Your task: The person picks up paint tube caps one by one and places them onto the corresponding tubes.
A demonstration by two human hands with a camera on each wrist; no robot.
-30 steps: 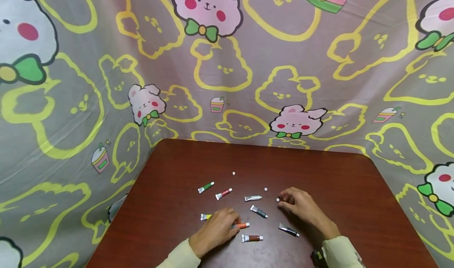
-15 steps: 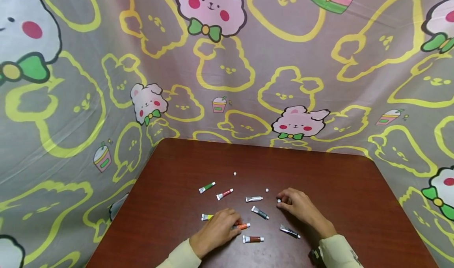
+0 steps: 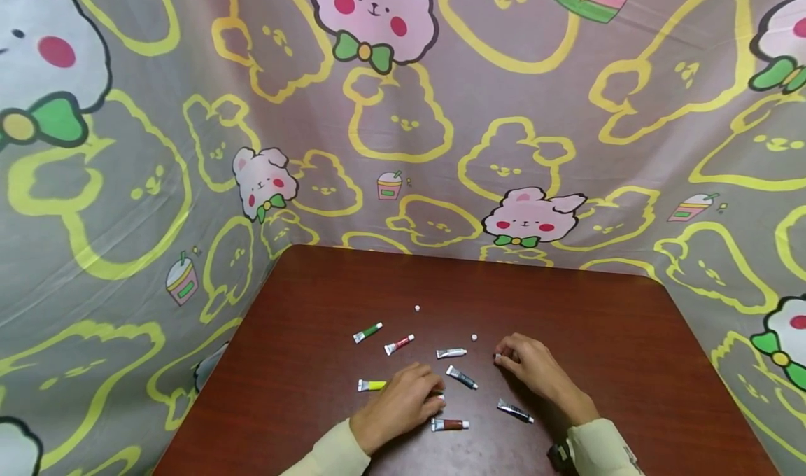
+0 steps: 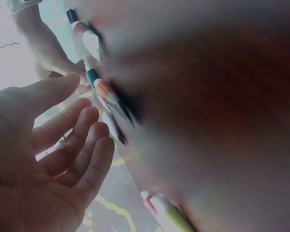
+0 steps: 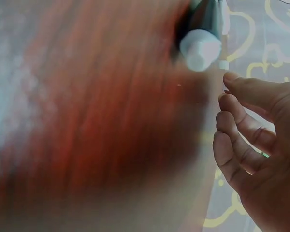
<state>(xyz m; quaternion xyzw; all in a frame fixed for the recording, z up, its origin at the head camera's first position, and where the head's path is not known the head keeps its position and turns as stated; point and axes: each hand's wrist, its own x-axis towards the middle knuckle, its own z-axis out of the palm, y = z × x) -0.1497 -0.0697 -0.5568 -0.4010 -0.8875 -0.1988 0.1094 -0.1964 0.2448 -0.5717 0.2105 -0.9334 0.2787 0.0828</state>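
On the dark red counter [image 3: 302,364], the brown tube [image 3: 450,425] near the front edge serves as the landmark. Far to its left and further back lie a green tube [image 3: 366,332] and a red tube [image 3: 399,344]; a yellow tube [image 3: 371,385] lies left of it, closer in. The left hand [image 3: 403,404] rests palm down just left of and behind the brown tube, covering an orange tube whose white tip barely shows at the fingertips [image 3: 439,397]. In the left wrist view the fingers [image 4: 72,150] lie fairly straight and loose, so the hand looks open over that tube rather than gripping it, though the blur leaves this uncertain. Directly behind the brown tube sit a dark teal tube [image 3: 462,376] and, beyond that, a white tube [image 3: 450,353]. Two loose white caps lie further back still [image 3: 417,309] [image 3: 474,337]. To the right of the brown tube lies a black tube [image 3: 514,411]. Behind that, the right hand [image 3: 529,367] has curled fingers touching a small white cap [image 3: 497,356] on the counter.
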